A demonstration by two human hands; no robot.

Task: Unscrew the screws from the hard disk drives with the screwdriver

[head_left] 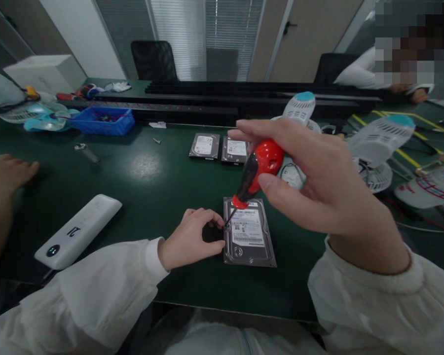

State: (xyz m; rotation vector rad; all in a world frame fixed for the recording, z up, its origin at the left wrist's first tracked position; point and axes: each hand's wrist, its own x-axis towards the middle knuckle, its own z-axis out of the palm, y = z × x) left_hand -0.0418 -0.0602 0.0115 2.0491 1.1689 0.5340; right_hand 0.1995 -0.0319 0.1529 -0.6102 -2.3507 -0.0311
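A hard drive with a white label lies flat on the green table, label up. In my right hand is a red and black screwdriver, its handle between thumb and fingers, several fingers stretched out. The screwdriver slants down to the left, and its tip meets the drive's left edge. My left hand is at that same edge, fingers curled and thumb apart, the fingertips against the drive beside the tip. Any screw under the tip is too small to make out. Two more hard drives lie farther back.
On the left are a white device marked 21, a small cylinder and a blue bin. Another person's hand rests at the far left. White fans stand on the right, and black rails run along the back.
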